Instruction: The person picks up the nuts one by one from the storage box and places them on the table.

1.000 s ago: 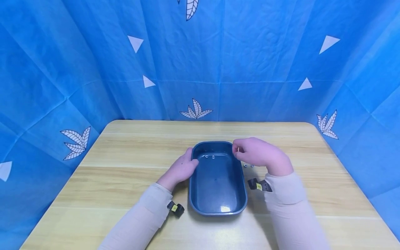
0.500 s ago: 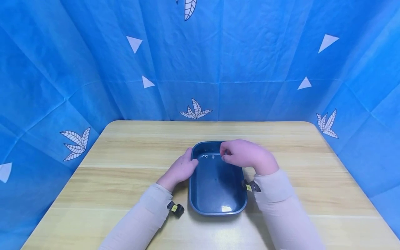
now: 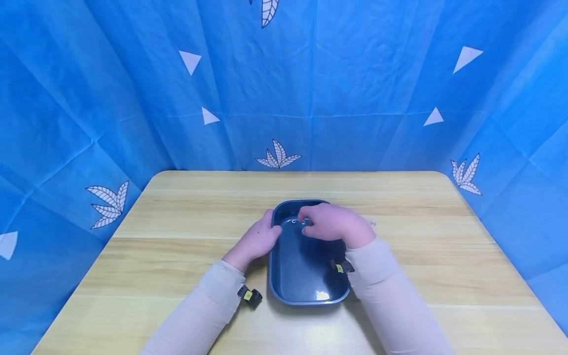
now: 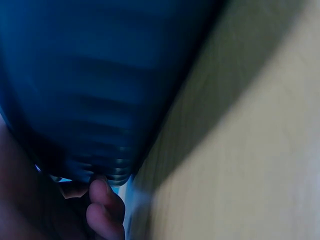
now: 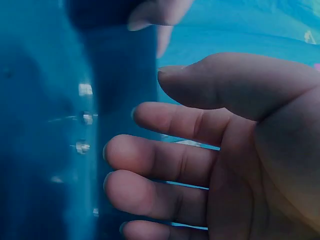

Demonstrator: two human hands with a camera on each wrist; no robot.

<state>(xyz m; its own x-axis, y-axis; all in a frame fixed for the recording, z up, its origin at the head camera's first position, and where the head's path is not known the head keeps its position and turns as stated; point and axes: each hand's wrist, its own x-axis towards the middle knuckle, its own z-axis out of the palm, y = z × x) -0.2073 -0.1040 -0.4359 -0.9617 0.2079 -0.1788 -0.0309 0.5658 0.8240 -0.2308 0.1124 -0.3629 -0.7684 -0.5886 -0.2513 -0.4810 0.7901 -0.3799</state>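
A dark blue rectangular tray point(image 3: 306, 261) lies on the table, its long side pointing away from me. My left hand point(image 3: 257, 239) grips its left rim, thumb over the edge; in the left wrist view, curled fingertips point(image 4: 107, 205) show by its outer side. Over the tray's far right part hovers my right hand point(image 3: 335, 224). Its thumb and fingers stand apart, and nothing shows between them in the right wrist view. Small shiny metal pieces that look like nuts point(image 3: 294, 222) lie at the tray's far end; the right wrist view shows such nuts point(image 5: 87, 118) near the wall.
Another small metal piece point(image 3: 373, 224) lies on the wooden table point(image 3: 199, 212), right of the tray and partly behind my right hand. A blue patterned curtain point(image 3: 377, 88) surrounds the table's back and sides. Each wrist carries a small black camera point(image 3: 250, 297).
My right hand has moved left from the tray's right rim to over its inside, and its thumb and fingertips have parted. The left hand and tray have stayed put.
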